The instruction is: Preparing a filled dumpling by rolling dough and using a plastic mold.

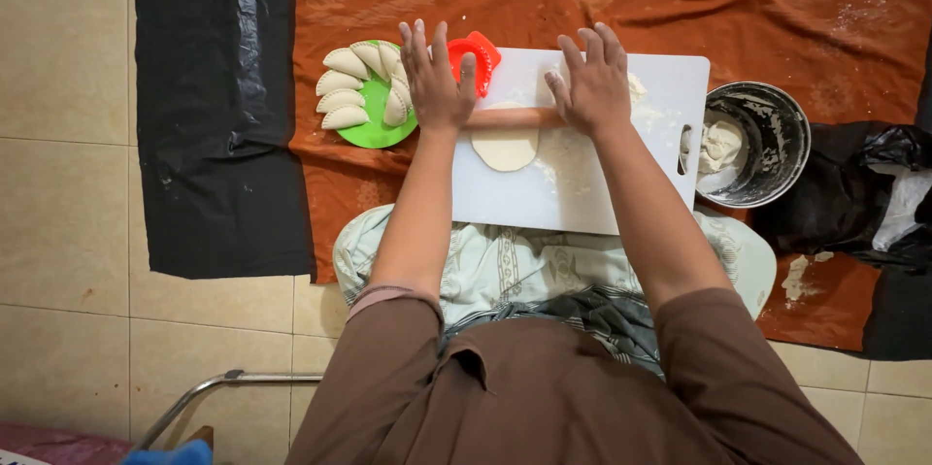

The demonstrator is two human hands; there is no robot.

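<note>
rolling pin [513, 117] under both hands [515, 86]

Both palms hide the rolling pin's [513, 117] ends — the red mould [478, 54] sits half-covered behind the left hand [437, 82].

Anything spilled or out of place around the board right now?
Flour is dusted over the orange cloth, with a white smear near its lower right corner. Otherwise, both hands, left hand and right hand, press the rolling pin over dough normally.
</note>
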